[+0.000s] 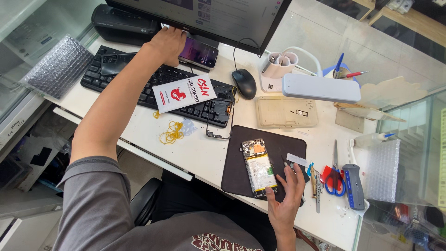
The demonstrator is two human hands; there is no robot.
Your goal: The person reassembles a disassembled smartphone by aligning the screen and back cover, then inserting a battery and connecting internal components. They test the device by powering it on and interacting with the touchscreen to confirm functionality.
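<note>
At the far left, beyond the fingers, a bubble-wrap sheet (58, 66) lies on the desk (204, 153). The left hand (168, 42) reaches over the black keyboard (139, 83), its fingers spread loosely and resting on a lit smartphone (200, 52) under the monitor (209, 16); it presses rather than grips. Just below those fingers a white card box (184, 93) lies on the keys. The opened phone (259, 167), back removed and battery showing, lies on a dark mat (237, 162), so disassembly looks well begun, with reassembly left. The right hand (288, 195) rests flat, fingers open, touching the phone's lower corner and holding nothing. Right of those fingers lie red-handled scissors (335, 176).
</note>
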